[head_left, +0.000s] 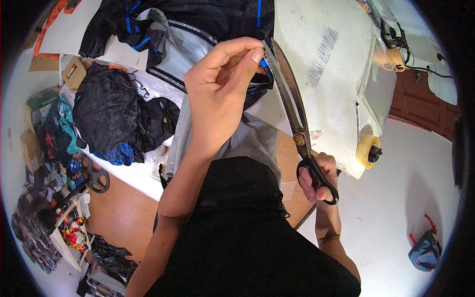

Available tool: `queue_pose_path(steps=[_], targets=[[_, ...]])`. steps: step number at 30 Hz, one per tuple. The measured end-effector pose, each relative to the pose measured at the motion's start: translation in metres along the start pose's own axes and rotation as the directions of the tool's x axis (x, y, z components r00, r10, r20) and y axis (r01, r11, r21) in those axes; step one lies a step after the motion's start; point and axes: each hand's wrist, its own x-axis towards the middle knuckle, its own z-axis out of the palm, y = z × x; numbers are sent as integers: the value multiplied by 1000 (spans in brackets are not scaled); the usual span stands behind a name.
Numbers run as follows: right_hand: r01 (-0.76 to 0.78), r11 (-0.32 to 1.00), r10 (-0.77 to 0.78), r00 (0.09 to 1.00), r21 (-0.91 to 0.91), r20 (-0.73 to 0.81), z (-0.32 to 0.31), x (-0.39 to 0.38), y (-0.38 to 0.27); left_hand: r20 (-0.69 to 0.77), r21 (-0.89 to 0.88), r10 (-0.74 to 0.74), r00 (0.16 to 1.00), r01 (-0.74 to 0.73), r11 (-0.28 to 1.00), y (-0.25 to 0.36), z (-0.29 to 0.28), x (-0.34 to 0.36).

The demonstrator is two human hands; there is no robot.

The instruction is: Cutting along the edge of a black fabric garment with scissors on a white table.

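While the left hand [217, 86] pinches an edge of the dark, blue-striped garment [237, 20] near twelve o'clock, grip closed on that edge, the right hand [326, 164], between three and four o'clock, holds long scissors [299, 138], grip closed around the black handles. Scissors: blades slightly parted, tips toward twelve o'clock, just beside the left thumb [256, 55]; contact with cloth cannot be told. Garment: eleven o'clock, on the pale surface [336, 109]. Adjacent: yellow tape roll [365, 148], three o'clock; black clothing pile [109, 109], between nine and ten.
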Motion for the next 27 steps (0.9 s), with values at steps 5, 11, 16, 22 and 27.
queue_pose_path(steps=[5,11,16,22,27], targets=[[-55,997,49,994,-61,-99,5,-3,-8,3,34,-9,1000,9,999,1,-1,0],[118,991,-114,991,56,-75,1,6,-1,-10,-10,9,1000,-9,1000,-5,-7,2],[65,998,-65,998,8,-21,2,14,3,-60,-138,-103,993,94,986,-4,-12,1],[141,990,-141,990,-27,-12,12,26,4,-11,122,45,999,-43,992,-1,-11,3],[51,997,-69,943,-61,-327,34,75,-21,332,533,417,846,-533,657,10,-20,11]])
